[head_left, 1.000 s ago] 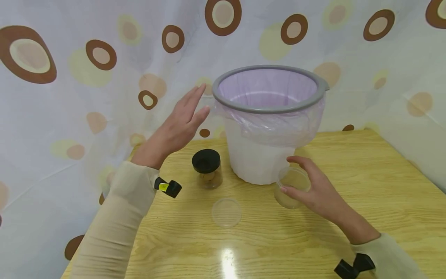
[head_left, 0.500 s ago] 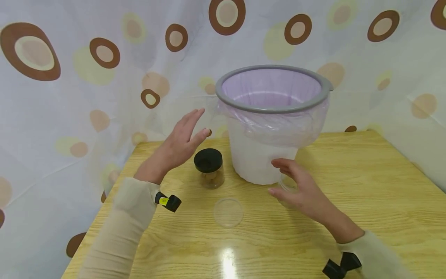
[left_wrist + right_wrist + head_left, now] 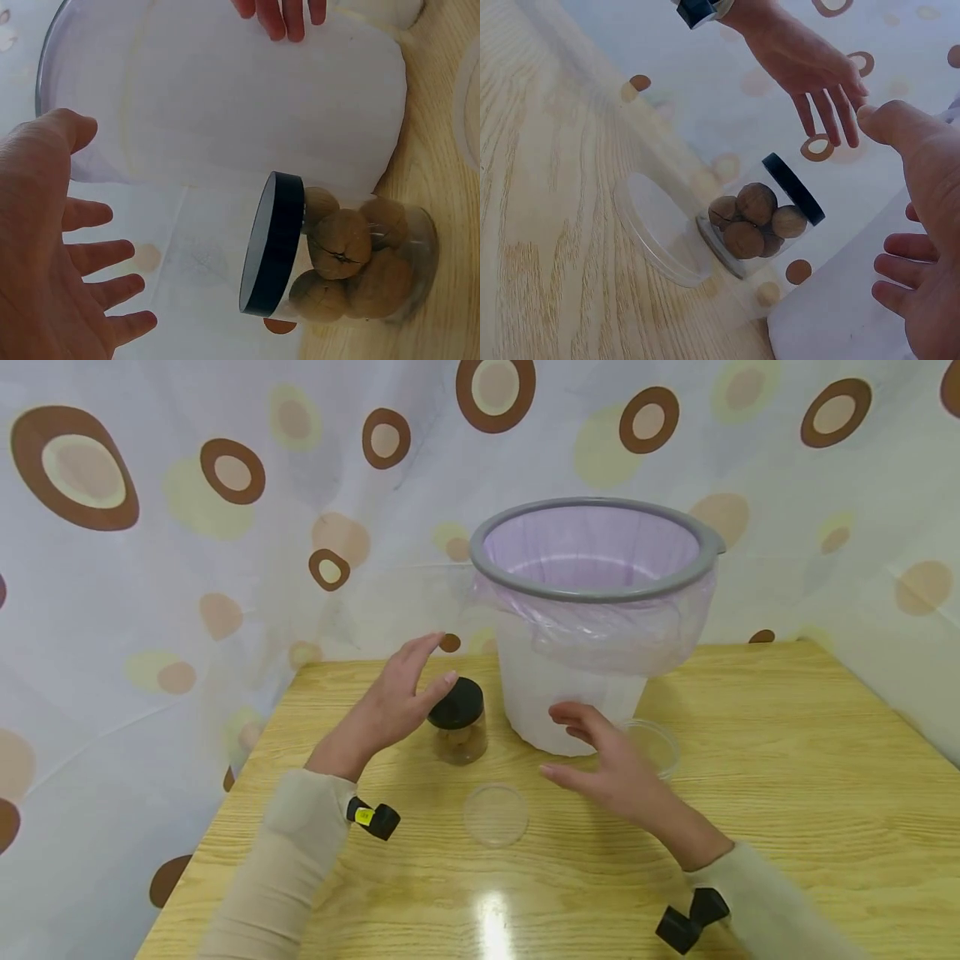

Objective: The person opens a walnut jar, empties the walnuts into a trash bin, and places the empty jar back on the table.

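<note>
A clear jar (image 3: 460, 743) with a black screw lid (image 3: 271, 244) stands upright on the table, holding several round brown walnut-like things (image 3: 756, 202). My left hand (image 3: 388, 706) hovers at the jar's left, fingers spread and apart from each other; its thumb tip overlaps the lid's edge in the head view. The right hand (image 3: 617, 777) is in the air right of the jar, thumb and fingers parted with nothing between them. Behind it, partly hidden, is an open clear tub (image 3: 660, 747). A flat clear round lid (image 3: 496, 814) lies on the table in front of the jar.
A white bin (image 3: 525, 685) with a grey rim (image 3: 592, 597) and a purple liner bag stands behind the jar and the right hand. The wooden table (image 3: 795, 793) meets a patterned curtain (image 3: 285, 543) at the back and sides.
My right hand has left the clear tub, which stays on the table, and moved left toward the jar. The left hand has come down beside the jar's black lid.
</note>
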A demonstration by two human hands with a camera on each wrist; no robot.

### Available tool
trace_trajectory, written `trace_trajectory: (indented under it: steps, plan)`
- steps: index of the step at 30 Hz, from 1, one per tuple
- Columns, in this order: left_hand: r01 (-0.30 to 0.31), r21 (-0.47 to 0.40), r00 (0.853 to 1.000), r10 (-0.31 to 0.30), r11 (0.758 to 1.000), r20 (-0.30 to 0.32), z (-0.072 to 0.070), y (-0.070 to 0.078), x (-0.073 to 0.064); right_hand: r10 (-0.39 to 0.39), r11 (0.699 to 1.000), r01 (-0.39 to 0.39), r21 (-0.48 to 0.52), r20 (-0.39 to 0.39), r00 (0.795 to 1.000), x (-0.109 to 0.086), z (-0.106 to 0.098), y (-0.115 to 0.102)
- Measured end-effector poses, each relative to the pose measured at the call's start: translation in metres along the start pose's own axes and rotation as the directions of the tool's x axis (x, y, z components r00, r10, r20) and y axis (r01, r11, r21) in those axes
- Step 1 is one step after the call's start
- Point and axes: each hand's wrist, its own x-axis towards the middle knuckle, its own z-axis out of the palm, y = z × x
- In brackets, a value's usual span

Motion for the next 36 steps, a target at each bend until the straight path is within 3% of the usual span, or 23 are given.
trace_trajectory:
  steps: [6, 15, 22, 29, 36]
  plan:
    - [0.03, 0.012, 0.999, -0.031, 0.999, 0.018, 0.013, -0.005, 0.0, 0.022, 0.998, -0.024, 0.051, 0.037, 0.999, 0.011, 0.018, 0.004]
    - [0.041, 0.047, 0.999, -0.042, 0.998, 0.015, 0.031, -0.008, -0.001, 0.071, 0.996, -0.075, 0.043, 0.095, 0.993, 0.027, 0.046, 0.006]
    - [0.028, 0.13, 1.0, -0.027, 0.991, -0.012, 0.043, -0.011, -0.001, 0.108, 0.993, -0.113, 0.036, 0.124, 0.986, 0.042, 0.07, 0.015]
    - [0.008, 0.197, 1.0, -0.005, 0.98, -0.019, 0.052, -0.012, 0.003, 0.162, 0.985, -0.169, 0.044, 0.122, 0.979, 0.057, 0.091, 0.022]
    - [0.066, 0.253, 0.998, -0.069, 0.965, 0.002, 0.062, -0.013, 0.004, 0.212, 0.97, -0.22, 0.108, 0.082, 0.974, 0.073, 0.105, 0.028]
